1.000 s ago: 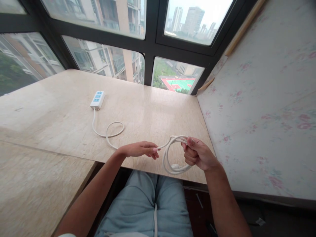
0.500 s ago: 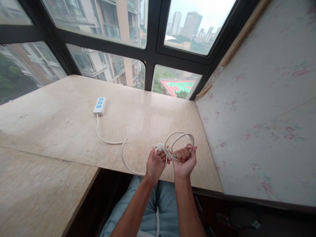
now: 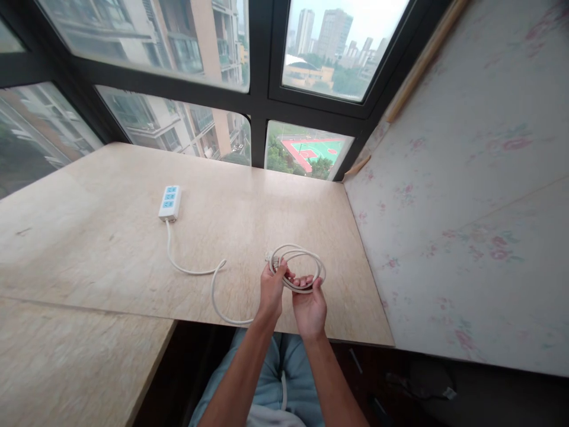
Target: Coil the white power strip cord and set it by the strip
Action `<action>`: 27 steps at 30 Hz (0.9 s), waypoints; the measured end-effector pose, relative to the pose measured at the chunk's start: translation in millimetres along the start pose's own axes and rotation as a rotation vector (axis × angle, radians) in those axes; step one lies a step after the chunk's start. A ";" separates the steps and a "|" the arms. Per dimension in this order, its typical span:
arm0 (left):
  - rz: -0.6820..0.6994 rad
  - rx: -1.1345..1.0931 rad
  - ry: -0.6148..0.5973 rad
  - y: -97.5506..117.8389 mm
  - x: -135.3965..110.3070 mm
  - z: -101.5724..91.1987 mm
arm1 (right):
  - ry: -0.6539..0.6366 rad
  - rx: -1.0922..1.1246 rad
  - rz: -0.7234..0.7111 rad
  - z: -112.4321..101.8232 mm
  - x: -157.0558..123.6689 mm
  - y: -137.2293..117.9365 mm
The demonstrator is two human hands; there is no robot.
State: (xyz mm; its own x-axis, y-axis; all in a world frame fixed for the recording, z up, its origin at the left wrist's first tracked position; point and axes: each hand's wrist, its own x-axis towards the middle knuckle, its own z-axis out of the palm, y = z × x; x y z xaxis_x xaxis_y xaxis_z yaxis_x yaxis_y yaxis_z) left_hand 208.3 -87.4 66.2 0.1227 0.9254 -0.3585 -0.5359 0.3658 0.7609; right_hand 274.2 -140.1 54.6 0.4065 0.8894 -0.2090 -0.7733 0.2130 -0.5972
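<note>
A white power cord (image 3: 299,249) is wound into loops between my two hands, above the front of the stone ledge. My left hand (image 3: 272,289) pinches the left side of the coil, close to the plug (image 3: 268,256), which pokes out past the fingers. Fingers curled under the coil's lower right, my right hand (image 3: 310,305) grips the loops with its thumb on top. From the coil the cord runs behind my left wrist, along the ledge in an S-shaped bend, to a white power strip (image 3: 169,203) with blue sockets.
The beige ledge (image 3: 111,255) meets dark-framed windows (image 3: 260,107) at the back and a flower-papered wall (image 3: 462,196) on the right. A lower-left slab (image 3: 66,362) juts toward me. My knees are under the front edge, and dark space lies below.
The coil has moved left and become rounder, with its loops gathered. My left hand has gone from a loose palm-up hold to a pinch; my right hand has turned palm up.
</note>
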 end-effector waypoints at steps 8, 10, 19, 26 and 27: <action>-0.085 0.055 -0.213 25.0 19.0 -7.4 | -0.171 -0.185 0.237 -24.5 19.9 -36.9; -0.142 0.018 -0.289 32.0 19.3 -4.1 | -0.169 -0.256 0.257 -25.3 26.4 -42.8; -0.230 0.123 -0.315 51.9 24.1 14.2 | -0.110 -0.355 0.288 -25.8 30.6 -43.4; -0.324 0.640 -0.484 62.2 30.2 12.2 | -0.411 -0.411 0.520 -21.9 43.0 -77.7; -0.325 0.718 -0.554 61.4 30.2 12.4 | -0.474 -0.476 0.590 -18.1 46.5 -80.6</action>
State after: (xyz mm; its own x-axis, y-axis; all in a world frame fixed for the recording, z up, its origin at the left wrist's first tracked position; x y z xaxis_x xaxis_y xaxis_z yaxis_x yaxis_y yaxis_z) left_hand 189.4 -35.7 108.8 0.6509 0.6163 -0.4433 0.2097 0.4153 0.8852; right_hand 364.3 -123.2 79.0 -0.3196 0.8972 -0.3046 -0.4664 -0.4288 -0.7737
